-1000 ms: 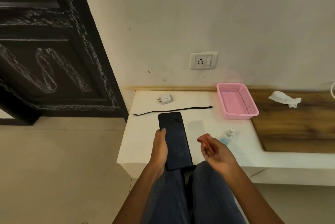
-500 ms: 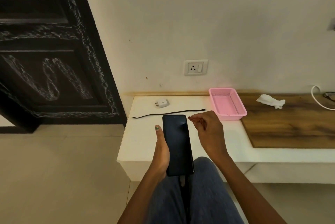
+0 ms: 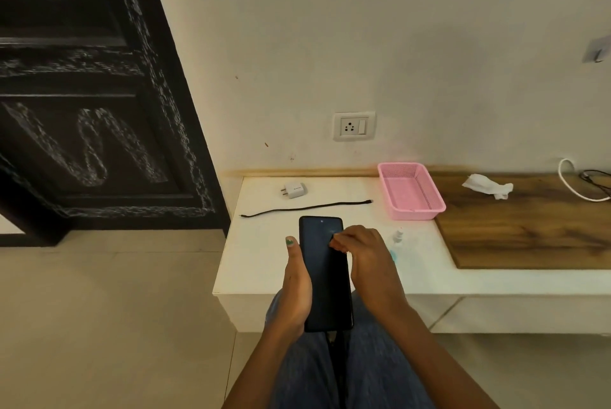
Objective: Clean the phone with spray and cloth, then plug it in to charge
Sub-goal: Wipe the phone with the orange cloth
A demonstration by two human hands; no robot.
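Head view: right hand [image 3: 360, 253] now pinched on phone [image 3: 325, 273]; left hand [image 3: 297, 283] still gripping it.

A low white bench [image 3: 429, 279] stands against the wall. Near its back left corner lies a small white plug adapter [image 3: 294, 190], and just in front of that a thin black cable [image 3: 305, 208] runs left to right. At the back edge, right of the cable's end, sits a pink perforated plastic basket [image 3: 411, 191]. In front of the basket stands a small clear spray bottle [image 3: 396, 238]. A brown wooden board [image 3: 529, 230] covers the bench's right part, and near its back edge rests a crumpled white cloth [image 3: 487, 185]. A white wall socket [image 3: 353, 126] is set above the back edge. A flat black phone [image 3: 325, 273] is over the front edge, between the left hand [image 3: 296, 289] and right hand [image 3: 367, 256].
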